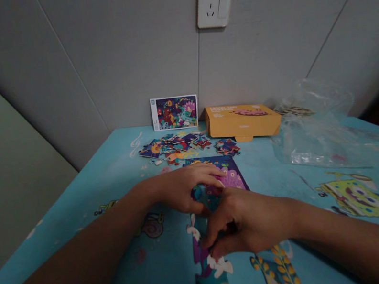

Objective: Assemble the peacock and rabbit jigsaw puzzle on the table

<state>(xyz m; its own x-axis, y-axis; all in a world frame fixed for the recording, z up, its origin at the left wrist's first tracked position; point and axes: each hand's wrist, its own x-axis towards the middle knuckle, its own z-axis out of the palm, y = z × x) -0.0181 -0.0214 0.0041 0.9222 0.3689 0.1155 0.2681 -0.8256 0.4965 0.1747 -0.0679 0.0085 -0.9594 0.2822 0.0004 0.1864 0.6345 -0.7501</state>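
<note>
A partly built jigsaw puzzle (216, 169) lies flat near the middle of a blue printed table (113, 167), its purple and pink section showing at 12 o'clock from the hands while the rest is hidden beneath them. The left hand (186, 191) arches over it from 9 o'clock, its fingers (205, 171) curving down onto the pieces. The right hand (242, 220) comes in from 3 o'clock, its fingers bent down just below the left hand, and the two hands sit very close together. Both are half curled rather than spread flat, but the fingers hide whether either one pinches a piece, so the grip cannot be told. Farther out at 12 o'clock, a heap of loose puzzle pieces (172, 146) lies on the table, with a smaller cluster of pieces (227, 147) just to its right. Behind them, a picture card (175, 112) leans against the wall panel (134, 49), below and left of a white wall socket (215, 0). A yellow cardboard box (242, 121) sits at 1 o'clock and a crumpled clear plastic bag (314, 135) at 2 o'clock. A yellow cartoon sponge (356, 196) is printed on the table at 3 o'clock, and a cartoon snail (152, 225) at 9 o'clock
</note>
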